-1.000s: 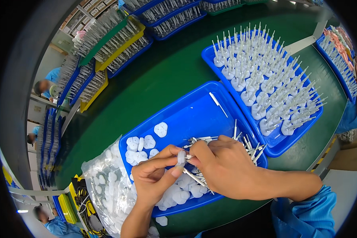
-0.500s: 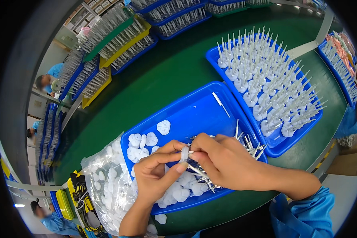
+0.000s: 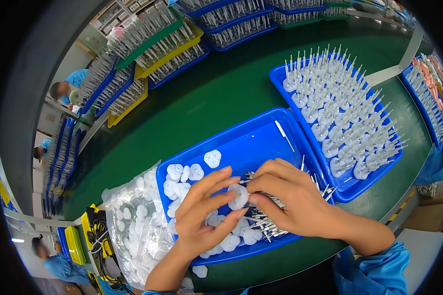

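A round, translucent white plastic disc (image 3: 237, 197) with a raised centre is between my hands, its flat face turned up. My right hand (image 3: 293, 199) pinches the disc's right edge between thumb and fingers. My left hand (image 3: 202, 211) curves around its left side with the fingers spread. The left thumb and fingertips are close to the rim; firm contact cannot be made out. Below both hands is a blue tray (image 3: 206, 138). It holds loose white lobed discs (image 3: 178, 189) on the left and a heap of thin white-and-metal rods (image 3: 268, 223), partly hidden by my right hand.
A second blue tray (image 3: 347, 189) at the right holds many upright rods on white bases. A clear bag of white pieces (image 3: 138, 221) lies at the left. Stacked trays of rods (image 3: 174, 61) line the far side of the green table (image 3: 192, 88). Other people sit at far left.
The white disc has turned from edge-on to face-up between my hands. My left fingers have spread from their pinch. The whole view has shifted slightly.
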Demonstrator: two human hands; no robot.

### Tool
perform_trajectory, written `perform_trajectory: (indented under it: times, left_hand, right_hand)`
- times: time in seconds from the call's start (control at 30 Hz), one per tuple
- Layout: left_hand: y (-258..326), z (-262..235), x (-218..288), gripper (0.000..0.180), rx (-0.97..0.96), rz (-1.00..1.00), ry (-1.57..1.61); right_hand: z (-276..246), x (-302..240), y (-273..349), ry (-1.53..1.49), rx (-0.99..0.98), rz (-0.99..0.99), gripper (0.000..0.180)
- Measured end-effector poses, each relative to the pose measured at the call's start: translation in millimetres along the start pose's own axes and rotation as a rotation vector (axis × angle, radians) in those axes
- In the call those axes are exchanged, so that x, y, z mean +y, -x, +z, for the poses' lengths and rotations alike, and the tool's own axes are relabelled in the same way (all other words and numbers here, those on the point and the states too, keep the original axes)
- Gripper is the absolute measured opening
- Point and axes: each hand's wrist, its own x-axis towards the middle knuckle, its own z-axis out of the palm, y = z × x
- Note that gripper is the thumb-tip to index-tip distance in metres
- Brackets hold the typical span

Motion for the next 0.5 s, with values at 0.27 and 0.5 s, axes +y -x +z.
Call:
perform_trajectory:
  times: [0.27,0.5]
  left_hand:
    - [2.4,-3.6,-2.2,0.032,-0.084,0.190,-0.220]
    - [1.1,-2.9,3.8,0.036,-0.082,0.241,-0.314]
  right_hand:
    - [-1.7,-1.2,1.2,-0.072,-0.012,0.004,0.009]
    - [-1.3,0.0,1.0,-0.111,-0.003,-0.027,0.010]
